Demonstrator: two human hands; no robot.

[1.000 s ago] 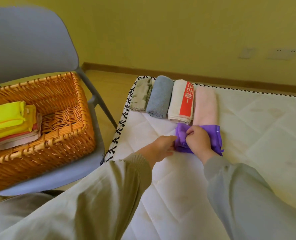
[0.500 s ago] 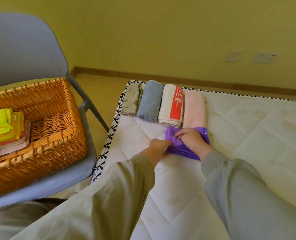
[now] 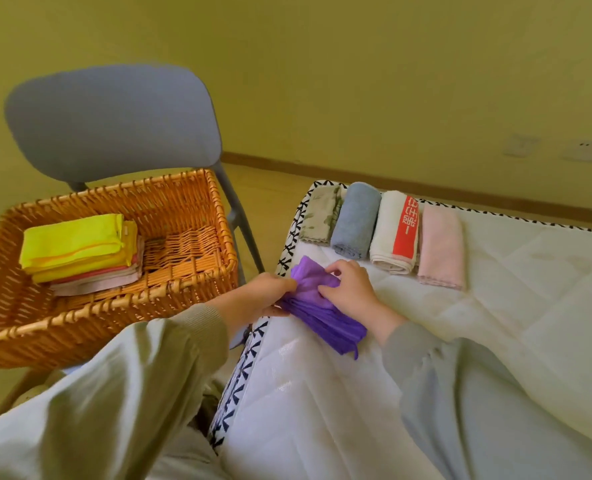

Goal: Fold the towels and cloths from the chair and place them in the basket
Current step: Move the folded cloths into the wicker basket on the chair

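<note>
Both hands on purple cloth (image 3: pixel 325 320), centre frame at mattress (image 3: pixel 495 323) edge. Left hand (image 3: pixel 267 292) pinches its left end, right hand (image 3: pixel 351 289) fingers curled into the top. Keep layers squared, lift as one bundle. Basket (image 3: pixel 170 282) on chair (image 3: pixel 114 119), left of frame, has room beside yellow stack (image 3: pixel 73 244). Rolled towels (image 3: pixel 357 220) upper centre; path looks unobstructed.

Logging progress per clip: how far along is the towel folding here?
Done: folded cloths lie stacked in the basket. In hand: left hand and right hand grip the purple cloth at the mattress edge. Left: patterned towel, grey-blue towel, white-and-red towel and pink towel lie folded on the mattress, outside the basket.
</note>
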